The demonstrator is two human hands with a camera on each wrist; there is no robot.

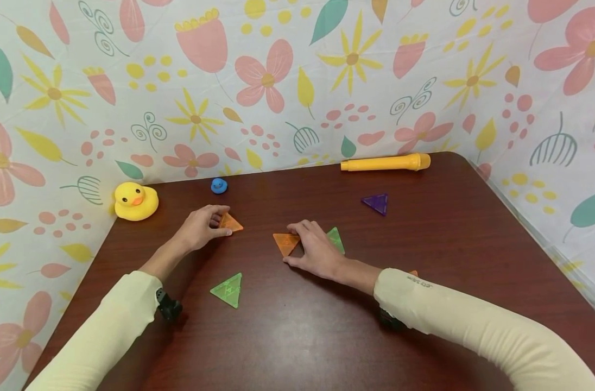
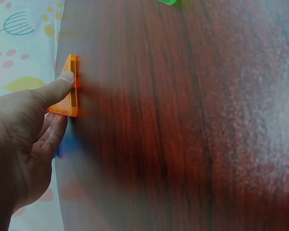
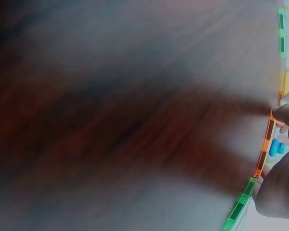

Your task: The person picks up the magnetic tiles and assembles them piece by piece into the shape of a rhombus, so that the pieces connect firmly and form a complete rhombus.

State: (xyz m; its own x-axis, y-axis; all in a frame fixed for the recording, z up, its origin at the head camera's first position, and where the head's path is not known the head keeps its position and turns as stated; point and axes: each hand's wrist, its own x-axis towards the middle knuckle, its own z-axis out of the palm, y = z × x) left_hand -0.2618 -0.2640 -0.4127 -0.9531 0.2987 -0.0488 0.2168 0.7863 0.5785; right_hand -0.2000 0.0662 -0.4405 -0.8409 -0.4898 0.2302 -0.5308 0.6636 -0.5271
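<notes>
My left hand [image 1: 198, 229] pinches an orange translucent triangle tile [image 1: 232, 222] between thumb and fingers. The left wrist view shows the thumb pressed on that tile [image 2: 73, 96]. Nearer the middle of the table, my right hand [image 1: 318, 251] grips a second orange triangle tile [image 1: 284, 243] by its edges, thumb at the near corner. Part of a green triangle tile [image 1: 336, 239] shows just beyond the right hand, the rest covered by it. Another green triangle tile [image 1: 229, 290] lies on the table between the two forearms.
A yellow rubber duck [image 1: 135, 201] and a small blue duck [image 1: 219, 185] stand along the back left. A purple triangle tile [image 1: 377, 203] and a yellow toy microphone [image 1: 386, 163] lie at the back right. An orange piece [image 1: 413, 272] peeks out behind the right sleeve.
</notes>
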